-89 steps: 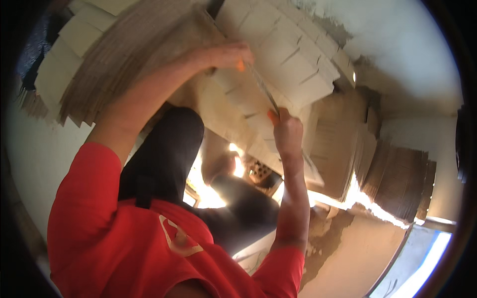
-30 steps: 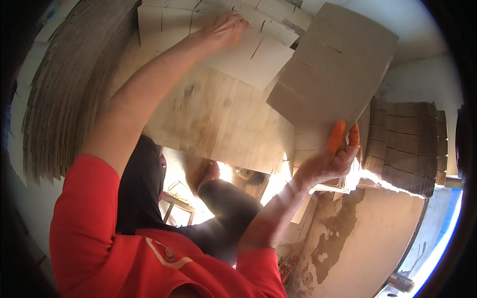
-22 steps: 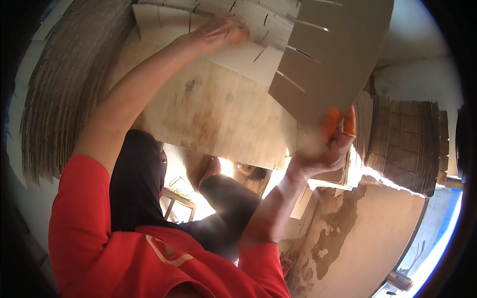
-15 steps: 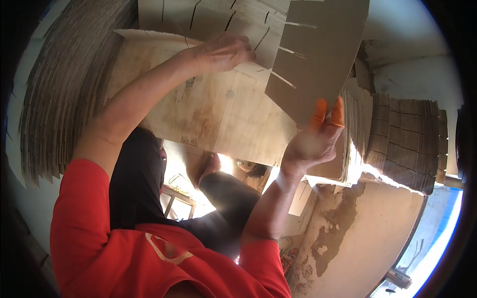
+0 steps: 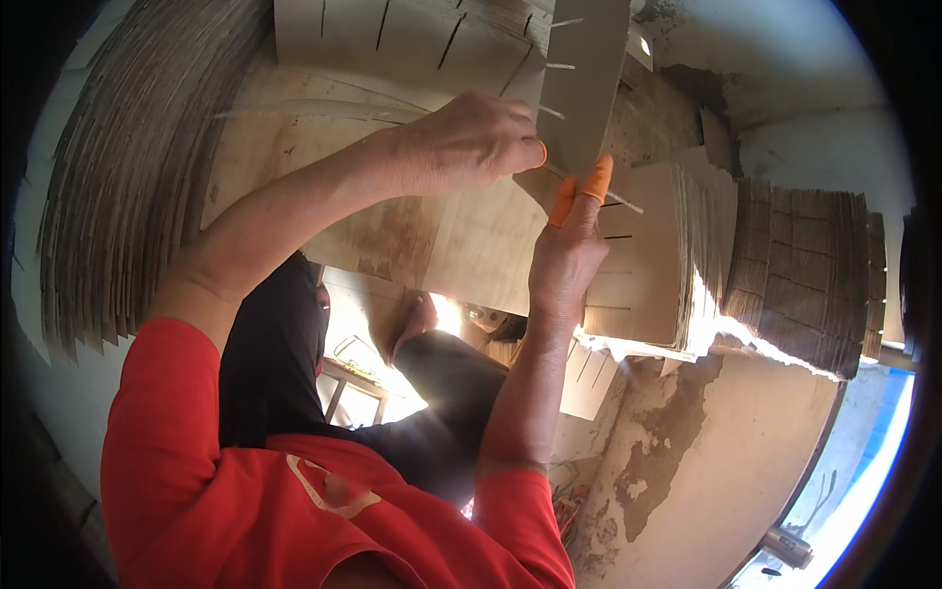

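My right hand (image 5: 569, 260), with orange finger cots on its thumb and a finger, pinches the lower end of a grey cardboard strip (image 5: 584, 93). The strip stands tilted away from me, with slots cut along its left edge. Closed beside that edge is my left hand (image 5: 471, 147), an orange cot showing on one fingertip. It grips a second cardboard strip (image 5: 314, 108), seen nearly edge-on and smeared by motion, stretching leftward over the wooden board (image 5: 412, 236). Whether the two strips touch is hidden behind my fingers.
A slotted cardboard stack (image 5: 402, 39) lies at the far side, another slotted stack (image 5: 638, 265) at the right of the board. Tall packed cardboard (image 5: 147, 177) lines the left; a darker bundle (image 5: 795, 275) stands far right. My legs (image 5: 270, 363) are below the board.
My right hand has moved left and slightly up, turning its strip more edge-on. My left hand has come right and nearer to me with its strip, and the hands are now close together.
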Demonstrator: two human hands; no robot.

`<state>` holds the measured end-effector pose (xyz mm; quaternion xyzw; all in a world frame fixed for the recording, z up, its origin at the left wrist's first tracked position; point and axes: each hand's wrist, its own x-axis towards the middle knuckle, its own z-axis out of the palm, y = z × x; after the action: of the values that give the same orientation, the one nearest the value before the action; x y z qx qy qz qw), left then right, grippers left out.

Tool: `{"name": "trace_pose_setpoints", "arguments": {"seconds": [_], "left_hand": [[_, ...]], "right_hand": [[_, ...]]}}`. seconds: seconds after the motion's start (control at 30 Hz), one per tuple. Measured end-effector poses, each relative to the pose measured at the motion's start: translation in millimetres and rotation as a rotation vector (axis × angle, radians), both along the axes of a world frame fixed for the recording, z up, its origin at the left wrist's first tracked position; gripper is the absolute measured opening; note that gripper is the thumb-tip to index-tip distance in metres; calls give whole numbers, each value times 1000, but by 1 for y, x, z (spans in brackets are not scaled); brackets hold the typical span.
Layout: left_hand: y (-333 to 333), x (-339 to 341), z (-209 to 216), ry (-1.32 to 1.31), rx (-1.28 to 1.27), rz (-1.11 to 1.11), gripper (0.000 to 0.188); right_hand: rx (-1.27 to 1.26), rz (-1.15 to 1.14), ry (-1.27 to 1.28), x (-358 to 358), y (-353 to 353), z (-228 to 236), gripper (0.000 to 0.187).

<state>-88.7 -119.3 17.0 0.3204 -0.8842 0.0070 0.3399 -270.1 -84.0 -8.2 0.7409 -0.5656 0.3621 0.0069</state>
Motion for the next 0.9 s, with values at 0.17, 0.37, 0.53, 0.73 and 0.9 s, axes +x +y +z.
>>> {"name": "trace_pose_setpoints", "arguments": {"seconds": [0.17,0.37,0.53,0.73,0.9], "left_hand": [[7,-3,3,-60,-30,25,3],[19,-7,7,29,-14,-28,15],[39,0,9,66,132,-22,22],[3,25,39,76,522,157,38],[-91,56,-9,-242,-45,499,41]], "right_hand": [[25,-95,306,-5,16,19,66],[92,-105,260,2,16,40,72],[42,30,40,0,12,5,66],[72,52,-219,6,24,-2,73],[76,106,-245,12,22,-3,77]]}}
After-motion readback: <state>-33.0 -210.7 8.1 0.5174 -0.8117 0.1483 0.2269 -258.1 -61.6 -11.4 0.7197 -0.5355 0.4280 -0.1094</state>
